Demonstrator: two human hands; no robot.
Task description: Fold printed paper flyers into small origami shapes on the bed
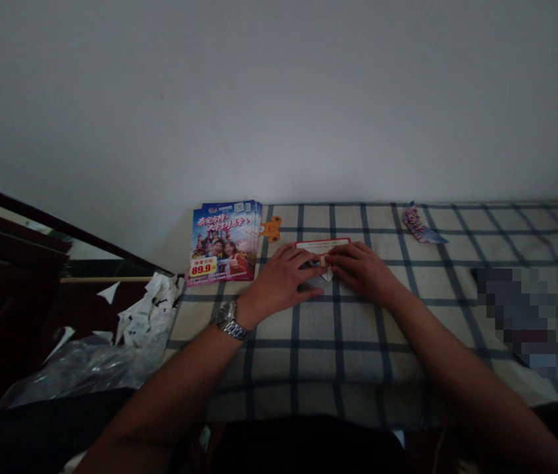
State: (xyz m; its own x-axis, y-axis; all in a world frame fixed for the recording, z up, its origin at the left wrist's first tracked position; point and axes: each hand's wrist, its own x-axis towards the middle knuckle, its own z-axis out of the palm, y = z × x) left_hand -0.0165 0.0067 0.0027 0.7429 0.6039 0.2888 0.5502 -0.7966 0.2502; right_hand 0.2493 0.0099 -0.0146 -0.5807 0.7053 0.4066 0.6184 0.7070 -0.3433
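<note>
A folded paper (322, 244) with a white face and a red edge lies on the checked cloth, partly hidden beneath my fingers. My left hand (283, 282), with a metal watch (231, 320) at its wrist, comes at the paper from the left; its fingertips press on it and the thumb points right. From the other side, the bent fingers of my right hand (362, 271) close on the paper near a small white pointed part. My two sets of fingertips almost meet. Dim light hides the exact folds.
A stack of printed flyers (222, 243) lies left of my hands, beside an orange bear-shaped piece (272, 229). Further right are a crumpled printed paper (420, 227) and a blurred dark flat object (526, 322). Paper scraps (148, 309) and clear plastic (96, 365) sit past the left edge.
</note>
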